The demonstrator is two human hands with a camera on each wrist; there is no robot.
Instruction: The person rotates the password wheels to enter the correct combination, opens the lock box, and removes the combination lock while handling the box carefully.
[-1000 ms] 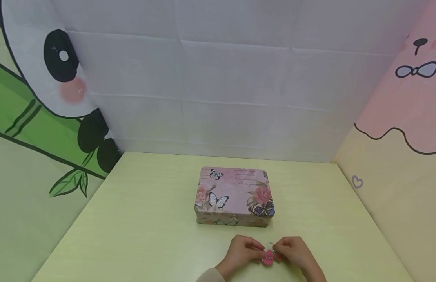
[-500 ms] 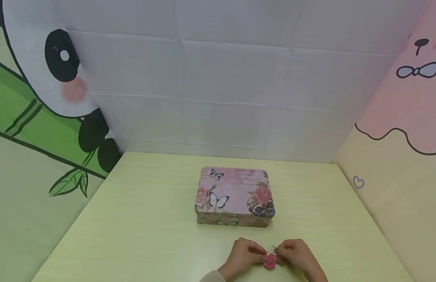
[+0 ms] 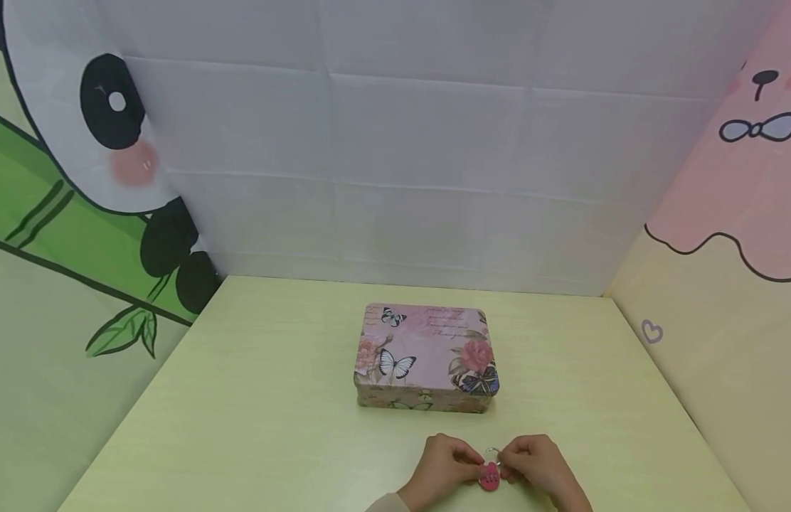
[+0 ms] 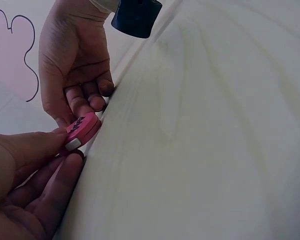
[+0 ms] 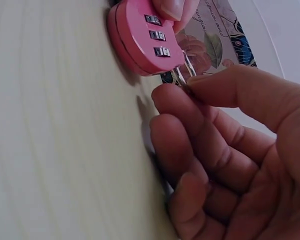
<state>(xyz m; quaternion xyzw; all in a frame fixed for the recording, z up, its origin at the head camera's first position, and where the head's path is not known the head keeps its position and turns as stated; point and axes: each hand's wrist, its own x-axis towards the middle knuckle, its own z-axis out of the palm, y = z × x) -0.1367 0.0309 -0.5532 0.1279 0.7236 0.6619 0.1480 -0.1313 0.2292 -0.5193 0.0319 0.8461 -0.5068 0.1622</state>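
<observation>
A small pink combination padlock [image 3: 489, 478] with a silver shackle is between both hands, near the table's front edge. My left hand [image 3: 439, 468] pinches the lock body by its side between thumb and fingers. From the other side my right hand [image 3: 541, 464] pinches the metal shackle [image 5: 186, 70] between thumb and index finger. Three number dials show on the padlock [image 5: 142, 37] in the right wrist view; their digits are too small to read. The left wrist view shows the padlock [image 4: 83, 130] edge-on, just over the tabletop.
A pink tin box [image 3: 424, 348] with flowers and butterflies stands with its lid down behind the hands. The pale yellow table [image 3: 255, 398] ends at a white cloth backdrop [image 3: 421, 156]. Printed cartoon panels flank it left and right.
Both hands and the padlock have shifted slightly nearer to me and a little to the right. The grip on the lock looks the same, and the box stays put.
</observation>
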